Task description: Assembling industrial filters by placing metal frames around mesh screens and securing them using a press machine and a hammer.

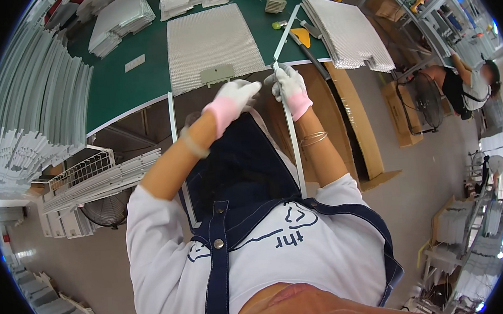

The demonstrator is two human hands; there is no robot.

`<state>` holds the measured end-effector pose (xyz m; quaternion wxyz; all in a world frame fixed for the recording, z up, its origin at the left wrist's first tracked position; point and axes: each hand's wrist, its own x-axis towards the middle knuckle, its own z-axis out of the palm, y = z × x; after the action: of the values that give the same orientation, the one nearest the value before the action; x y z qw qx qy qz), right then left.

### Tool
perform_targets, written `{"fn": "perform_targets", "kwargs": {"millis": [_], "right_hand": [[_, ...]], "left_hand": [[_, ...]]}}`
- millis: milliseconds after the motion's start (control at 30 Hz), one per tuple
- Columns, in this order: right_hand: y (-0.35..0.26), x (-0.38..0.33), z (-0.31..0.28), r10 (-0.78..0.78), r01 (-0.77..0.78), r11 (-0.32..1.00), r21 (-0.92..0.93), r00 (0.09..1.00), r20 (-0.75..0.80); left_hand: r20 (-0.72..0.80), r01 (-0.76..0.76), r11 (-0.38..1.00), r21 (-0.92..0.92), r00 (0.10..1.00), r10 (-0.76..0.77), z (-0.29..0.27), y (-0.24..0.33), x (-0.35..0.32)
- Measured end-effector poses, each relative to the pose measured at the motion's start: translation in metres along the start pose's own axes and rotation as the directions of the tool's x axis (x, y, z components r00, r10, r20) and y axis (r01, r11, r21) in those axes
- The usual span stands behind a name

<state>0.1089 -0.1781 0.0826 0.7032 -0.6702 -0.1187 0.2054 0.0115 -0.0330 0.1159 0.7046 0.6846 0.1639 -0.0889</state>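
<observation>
Both hands wear white gloves with pink cuffs. My right hand (289, 88) is closed around a thin pale metal strip (289, 129) near its bend. From there the strip runs down to my apron, and its other leg slants over the green table. My left hand (233, 99) is to the left, apart from the strip, fingers together and pointing right; whatever they pinch is hidden. Another pale strip length (172, 118) stands left of my left forearm. Beyond my hands lies a mesh panel (212, 38), with a grey-green plastic piece (217, 74) at its near edge.
Mesh panels are stacked at the table's right (344, 27) and far left (121, 21). A dark-handled tool (311, 55) and an orange triangular piece (300, 37) lie near the strip. Tall panel stacks (40, 95) flank the left. Cardboard (353, 122), a fan (424, 103) and a co-worker (472, 86) are right.
</observation>
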Motion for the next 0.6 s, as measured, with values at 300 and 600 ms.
{"fn": "perform_targets", "kwargs": {"millis": [300,600], "right_hand": [[0.009,-0.009,-0.013,0.010,-0.013,0.998,-0.066,0.999,-0.040],[0.024,0.001,-0.004,0.015,-0.016,0.999,-0.048,0.999,-0.029]], "left_hand": [[-0.349,-0.102,0.643,-0.759,0.898,-0.269,0.040,-0.061,0.126],[-0.226,-0.113,0.585,-0.803,0.966,-0.123,0.029,-0.067,0.100]]}}
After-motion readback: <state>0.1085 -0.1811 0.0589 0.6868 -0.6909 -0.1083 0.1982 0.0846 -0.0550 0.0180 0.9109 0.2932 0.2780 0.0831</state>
